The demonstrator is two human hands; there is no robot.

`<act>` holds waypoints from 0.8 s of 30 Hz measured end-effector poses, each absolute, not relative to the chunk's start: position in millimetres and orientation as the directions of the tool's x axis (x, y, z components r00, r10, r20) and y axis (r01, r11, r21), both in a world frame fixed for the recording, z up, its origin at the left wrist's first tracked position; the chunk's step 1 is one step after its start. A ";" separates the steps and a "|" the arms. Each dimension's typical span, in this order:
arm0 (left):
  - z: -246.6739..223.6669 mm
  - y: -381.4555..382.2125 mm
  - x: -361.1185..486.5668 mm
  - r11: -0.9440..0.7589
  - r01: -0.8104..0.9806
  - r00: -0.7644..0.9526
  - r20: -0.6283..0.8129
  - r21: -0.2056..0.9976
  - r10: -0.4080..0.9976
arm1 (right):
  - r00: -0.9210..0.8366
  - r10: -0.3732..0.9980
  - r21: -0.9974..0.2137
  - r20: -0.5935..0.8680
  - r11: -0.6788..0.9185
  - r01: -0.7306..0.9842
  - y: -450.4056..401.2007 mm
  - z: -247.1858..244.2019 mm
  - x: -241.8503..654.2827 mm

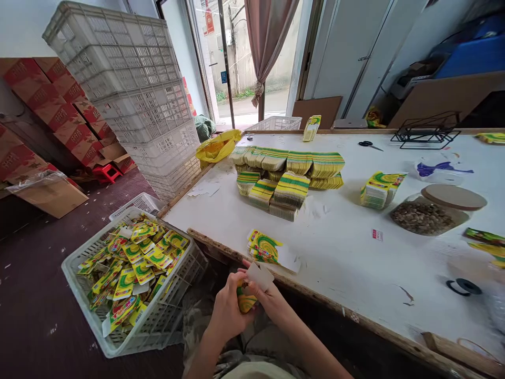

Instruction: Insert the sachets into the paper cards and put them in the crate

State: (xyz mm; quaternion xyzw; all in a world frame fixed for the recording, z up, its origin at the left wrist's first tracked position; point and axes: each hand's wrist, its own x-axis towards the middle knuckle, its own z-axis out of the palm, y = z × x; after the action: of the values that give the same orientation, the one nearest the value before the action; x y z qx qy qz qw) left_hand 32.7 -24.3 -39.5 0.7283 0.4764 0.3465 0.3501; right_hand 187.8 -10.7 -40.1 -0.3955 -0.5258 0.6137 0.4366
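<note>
By the table (pixel 335 268), half-closed hands (pixel 228 305) on a yellow packet (pixel 246 302).

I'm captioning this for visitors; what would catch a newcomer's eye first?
Probably the plastic crate heaped with yellow packets at lower left, and the tall stack of pale crates rising behind it. Next come the striped yellow-and-green stacks on the white table, then the hands at lower centre, holding a single packet.

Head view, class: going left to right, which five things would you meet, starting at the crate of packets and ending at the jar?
Crate of packets, left hand, right hand, scissors, jar.
</note>
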 end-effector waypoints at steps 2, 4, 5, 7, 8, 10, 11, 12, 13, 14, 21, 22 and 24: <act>-44.3 -24.1 32.1 -0.246 0.449 0.297 0.117 0.859 0.948 | -0.330 0.942 -0.998 0.068 0.060 -0.037 -15.1 -38.0 186.7; -50.5 -24.2 31.8 -0.193 0.440 0.266 0.078 0.877 0.961 | -0.377 0.917 -0.983 0.130 0.168 0.070 -18.4 -37.2 186.1; -53.1 -24.1 31.7 -0.172 0.432 0.236 0.073 0.885 0.969 | -0.393 0.907 -0.970 0.149 0.211 0.121 -18.9 -37.7 186.0; -55.5 -23.5 31.5 -0.147 0.423 0.158 0.087 0.894 0.984 | -0.389 0.903 -0.942 0.182 0.274 0.195 -17.3 -40.3 186.6; -54.8 -22.9 31.1 -0.145 0.427 0.120 0.103 0.892 0.987 | -0.368 0.908 -0.930 0.200 0.294 0.219 -15.4 -42.2 187.4; -50.3 -21.2 28.9 -0.153 0.452 0.064 0.139 0.879 0.988 | -0.324 0.917 -0.912 0.233 0.322 0.255 -10.9 -46.2 189.9; -47.1 -20.2 27.2 -0.160 0.461 0.049 0.155 0.873 0.987 | -0.327 0.914 -0.902 0.241 0.335 0.271 -8.9 -47.7 191.7; -43.7 -19.3 25.2 -0.167 0.464 0.043 0.166 0.870 0.985 | -0.348 0.907 -0.895 0.237 0.343 0.286 -7.2 -48.6 193.8; -40.5 -18.6 22.9 -0.171 0.462 0.046 0.169 0.870 0.985 | -0.381 0.898 -0.889 0.221 0.346 0.299 -6.1 -48.6 196.4; -37.7 -18.1 20.5 -0.171 0.459 0.056 0.164 0.872 0.985 | -0.417 0.887 -0.886 0.199 0.345 0.312 -5.3 -47.8 199.4; -30.3 -18.2 11.8 -0.173 0.480 0.184 0.094 0.860 0.978 | -0.563 0.822 -0.879 0.090 0.331 0.343 1.0 -28.9 223.1; -29.8 -18.5 12.8 -0.180 0.479 0.197 0.094 0.859 0.976 | -0.554 0.830 -0.880 0.071 0.313 0.356 1.6 -27.9 222.7; -29.5 -19.2 16.1 -0.190 0.472 0.210 0.099 0.861 0.973 | -0.488 0.872 -0.890 0.049 0.260 0.375 1.4 -28.3 217.2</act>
State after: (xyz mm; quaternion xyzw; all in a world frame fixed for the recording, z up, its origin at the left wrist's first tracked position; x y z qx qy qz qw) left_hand 16.1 -19.2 -29.5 0.6890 0.5241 0.3466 0.3612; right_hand 217.2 1.4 -28.3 -0.4202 -0.7420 0.4396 0.2822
